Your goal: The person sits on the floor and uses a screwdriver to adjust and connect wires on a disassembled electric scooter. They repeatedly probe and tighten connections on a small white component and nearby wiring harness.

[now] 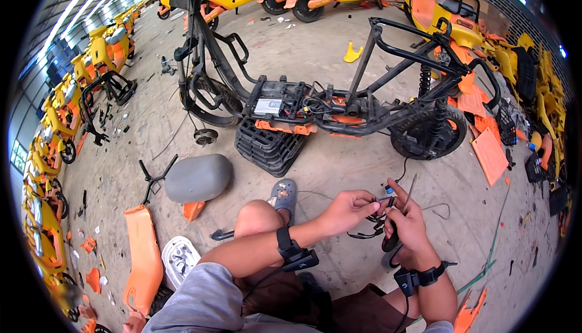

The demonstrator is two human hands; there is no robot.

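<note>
Concrete floor (339,169) bears a grey seat (198,178) (orange panels (144,260) too).

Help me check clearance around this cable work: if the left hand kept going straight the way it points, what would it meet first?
The left hand points toward the person's right, so it would most likely meet the right hand first, across the black cable bundle both pinch. Depth is hard to judge.

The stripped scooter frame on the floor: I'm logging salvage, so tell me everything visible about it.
The stripped scooter frame stands upright on the concrete floor, ahead of the seated person. It is black tubing that looks like metal, with all body panels off. Both wheels remain, and the rear wheel has a coil shock above it. The open middle shows a grey box, loose wiring and orange plastic remnants. A black ribbed panel leans against its underside. Neither hand touches it.
</note>
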